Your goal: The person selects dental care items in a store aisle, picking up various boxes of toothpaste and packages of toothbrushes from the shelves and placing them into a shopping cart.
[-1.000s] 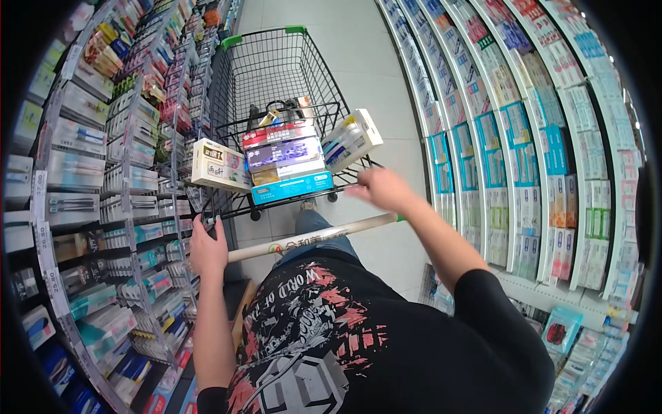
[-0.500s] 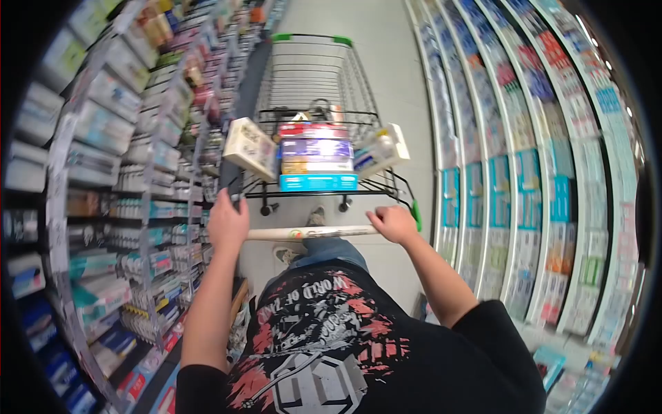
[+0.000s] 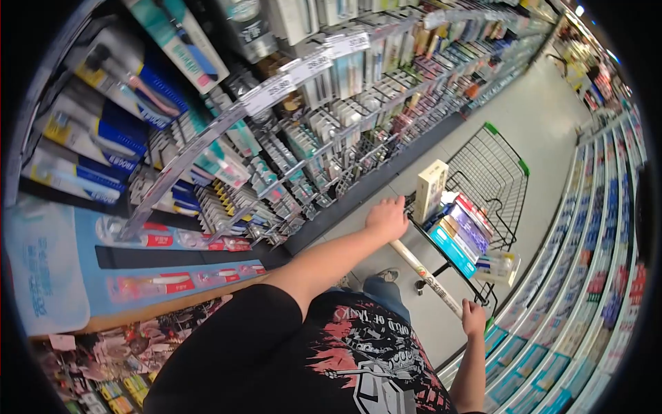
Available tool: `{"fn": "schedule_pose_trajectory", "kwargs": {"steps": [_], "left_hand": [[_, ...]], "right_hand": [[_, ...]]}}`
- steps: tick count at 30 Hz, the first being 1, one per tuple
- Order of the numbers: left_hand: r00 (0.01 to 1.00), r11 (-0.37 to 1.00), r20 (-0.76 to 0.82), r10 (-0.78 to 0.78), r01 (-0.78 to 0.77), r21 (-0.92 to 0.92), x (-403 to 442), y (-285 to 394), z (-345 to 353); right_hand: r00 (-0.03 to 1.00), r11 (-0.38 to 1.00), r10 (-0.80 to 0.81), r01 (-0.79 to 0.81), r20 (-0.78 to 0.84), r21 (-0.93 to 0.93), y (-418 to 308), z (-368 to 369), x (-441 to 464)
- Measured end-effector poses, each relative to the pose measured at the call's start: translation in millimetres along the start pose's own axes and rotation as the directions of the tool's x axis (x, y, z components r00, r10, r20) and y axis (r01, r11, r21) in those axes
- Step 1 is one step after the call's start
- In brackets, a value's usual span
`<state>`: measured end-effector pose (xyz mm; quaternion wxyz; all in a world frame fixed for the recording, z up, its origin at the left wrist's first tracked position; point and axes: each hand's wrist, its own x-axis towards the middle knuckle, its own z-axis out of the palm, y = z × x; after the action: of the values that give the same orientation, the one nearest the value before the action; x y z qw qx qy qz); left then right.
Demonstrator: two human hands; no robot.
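Pushing seems step in hand: cart [image 3: 525,168] right of centre, boxes [image 3: 463,231] aboard. Right hand [image 3: 474,318] clenched round handle [image 3: 433,281]; left hand [image 3: 386,220] at handle's upper end (grip unclear). Next move likely calls for steady steering.

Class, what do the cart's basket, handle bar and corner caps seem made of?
Basket: probably metal, dark finish, from its thin wire grid.
Handle bar: perhaps plastic, smooth, pale, with printing, maybe over metal.
Corner caps: likely plastic, moulded-looking, solid green.
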<state>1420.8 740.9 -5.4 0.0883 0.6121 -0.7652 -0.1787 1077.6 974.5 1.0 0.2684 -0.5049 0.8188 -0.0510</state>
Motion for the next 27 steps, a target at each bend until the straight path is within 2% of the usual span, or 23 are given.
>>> {"fn": "schedule_pose_trajectory", "kwargs": {"steps": [2,4,6,12,17,22,25,27], "left_hand": [[1.000,1.000,-0.003,-0.018,0.018,-0.006,-0.6,-3.0,-0.5],[1.000,0.999,0.018,0.017,-0.016,-0.034,0.7,-3.2,-2.4],[1.000,0.999,0.023,-0.005,0.006,-0.033,1.1,-2.6,-3.6],[1.000,0.997,0.015,-0.020,0.021,-0.079,-2.6,-4.4,2.1],[0.999,0.997,-0.032,-0.011,0.008,-0.074,-7.5,-6.5,2.7],[0.997,0.997,-0.077,-0.009,0.002,-0.081,-6.6,-6.7,5.9],[1.000,0.995,-0.020,-0.018,0.015,-0.101,-4.9,-7.0,4.6],[0.997,0.996,-0.071,-0.011,0.005,-0.089,-5.4,-7.0,6.8]], "right_hand": [[0.998,0.997,-0.065,0.065,-0.019,-0.032,13.6,9.5,7.1],[0.992,0.995,0.080,-0.085,0.096,0.057,19.9,10.7,13.8],[0.996,0.999,0.031,-0.033,0.082,0.023,27.0,14.2,18.3],[0.972,0.966,0.049,-0.105,0.228,0.238,34.5,15.2,25.1],[0.935,0.930,0.035,-0.159,0.352,0.331,40.8,19.8,33.7],[0.941,0.902,0.013,-0.157,0.338,0.401,48.8,22.8,37.5],[0.954,0.911,0.055,-0.169,0.296,0.376,45.3,22.1,37.8],[0.953,0.930,0.083,-0.178,0.291,0.320,40.6,19.1,35.8]]}}
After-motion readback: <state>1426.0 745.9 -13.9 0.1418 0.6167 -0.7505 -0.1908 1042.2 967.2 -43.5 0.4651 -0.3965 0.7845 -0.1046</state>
